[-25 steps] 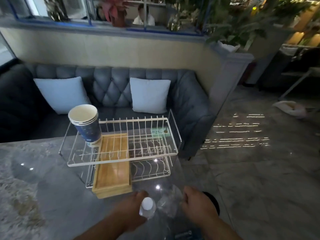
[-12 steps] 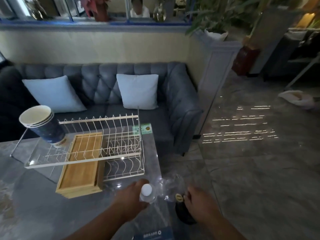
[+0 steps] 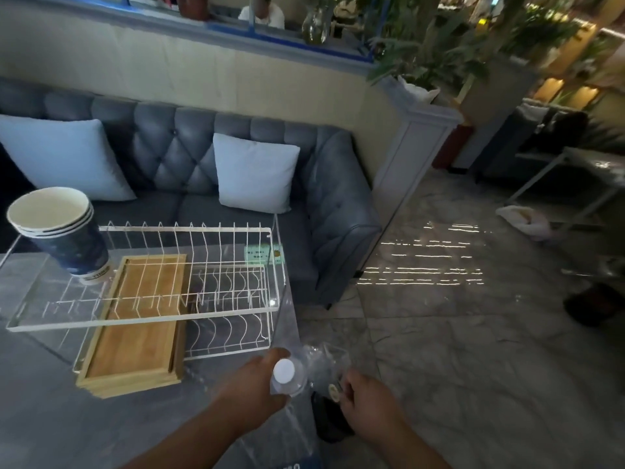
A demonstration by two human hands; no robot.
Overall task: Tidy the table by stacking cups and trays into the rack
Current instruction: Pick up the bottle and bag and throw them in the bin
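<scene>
A white wire rack [image 3: 189, 313] stands on the grey marble table [image 3: 50, 418]. A stack of dark blue paper cups [image 3: 64, 231] leans on the left end of its upper tier. Stacked wooden trays [image 3: 135, 330] lie in the lower tier and stick out toward me. At the table's near right corner, my left hand [image 3: 253, 387] grips a clear plastic bottle with a white cap [image 3: 284, 372]. My right hand [image 3: 370, 406] pinches crumpled clear plastic wrap [image 3: 324, 358] just right of the bottle, over a dark object [image 3: 329, 421] past the table edge.
A grey tufted sofa [image 3: 189, 137] with two pale cushions runs behind the table. A small green card [image 3: 262, 254] sits behind the rack's right end. Tiled floor [image 3: 456, 333] lies to the right, with a metal-legged table [image 3: 575, 170] and a potted plant [image 3: 419, 62] farther off.
The view has swung right, so the rack and cups sit further left in frame. Both hands stay at the table corner holding the bottle and the plastic wrap.
</scene>
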